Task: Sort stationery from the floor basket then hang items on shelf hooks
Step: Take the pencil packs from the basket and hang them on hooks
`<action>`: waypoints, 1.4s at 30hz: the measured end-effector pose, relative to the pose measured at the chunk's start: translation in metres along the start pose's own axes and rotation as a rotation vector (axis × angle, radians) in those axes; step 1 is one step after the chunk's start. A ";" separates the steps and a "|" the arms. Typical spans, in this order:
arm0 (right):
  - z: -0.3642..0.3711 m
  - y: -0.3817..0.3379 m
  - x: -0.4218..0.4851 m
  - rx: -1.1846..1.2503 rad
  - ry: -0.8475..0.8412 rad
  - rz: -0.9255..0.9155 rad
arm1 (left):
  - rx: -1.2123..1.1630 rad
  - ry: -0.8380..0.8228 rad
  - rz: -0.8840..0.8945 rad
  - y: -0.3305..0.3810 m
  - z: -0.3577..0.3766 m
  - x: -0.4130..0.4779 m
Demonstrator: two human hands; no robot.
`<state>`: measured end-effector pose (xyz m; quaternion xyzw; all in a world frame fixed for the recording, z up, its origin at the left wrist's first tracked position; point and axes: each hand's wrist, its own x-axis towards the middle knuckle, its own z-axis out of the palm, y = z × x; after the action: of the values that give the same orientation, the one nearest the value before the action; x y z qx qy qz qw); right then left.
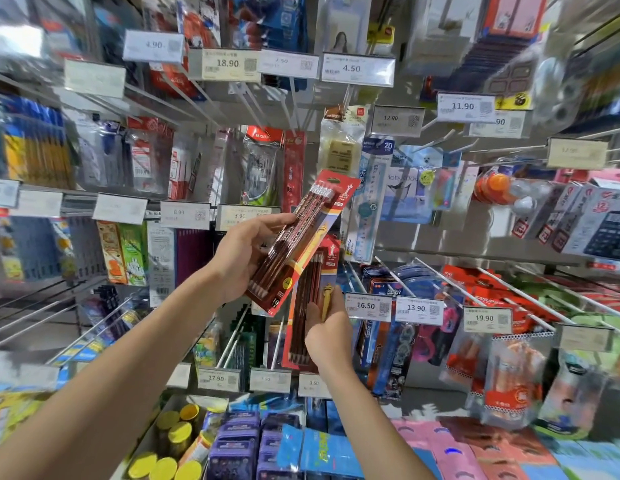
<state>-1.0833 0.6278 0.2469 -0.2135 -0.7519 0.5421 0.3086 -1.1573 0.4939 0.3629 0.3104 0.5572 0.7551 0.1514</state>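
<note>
Entry: shelf front, two packs in hand.

- Left hand (242, 258) grips the tilted pencil pack (298, 240) round its lower half, fingers curled over the left edge and palm behind the card.
- The pack's long axis runs from lower left to upper right. Its red header end is up and to the right, the far end from the grip.
- Right hand (327, 336) holds the upright pencil pack (310, 306) low down, thumb on its face. This pack sits just under and behind the tilted one, and their edges overlap.
- I cannot tell whether the upright pack is already on a hook, because its header is partly covered.

Judgement: the header of the tilted pack lies above and slightly right of the other pack's header. It would have to swing upright before its hole could meet a peg. The left hand is the one placed to do that, while the right hand steadies the row below.

Readable writing:
- A "10" at the bottom corner of the tilted pack. Its brand is too small to read.
- Price tags: 16.50 (368, 305), 13.90 (418, 309), 3.50 (313, 384) and 17.90 (217, 378).
- Higher up: 4.50 (357, 69) and 18.90 (227, 63).
- The ruler pack (371, 188) beside the header is marked "20".

The floor basket is not in view.
</note>
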 end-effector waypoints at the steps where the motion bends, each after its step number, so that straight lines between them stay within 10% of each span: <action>1: 0.002 -0.003 0.003 0.008 -0.010 0.018 | -0.003 -0.002 -0.001 0.000 0.001 0.000; 18: 0.011 -0.017 0.024 -0.055 -0.064 0.057 | 0.049 -0.007 0.038 -0.002 -0.001 0.002; 24: -0.016 -0.053 -0.010 0.520 -0.074 -0.061 | 0.063 -0.023 0.051 -0.006 -0.001 0.005; 30: -0.015 -0.071 -0.007 0.245 -0.056 -0.315 | 0.107 -0.037 0.049 -0.002 -0.001 0.000; 42: -0.024 -0.022 -0.037 0.248 0.004 -0.174 | 0.309 -0.064 0.102 0.006 0.000 -0.004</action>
<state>-1.0398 0.6127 0.2645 -0.1089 -0.6943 0.6014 0.3800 -1.1537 0.4901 0.3676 0.3817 0.6451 0.6570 0.0811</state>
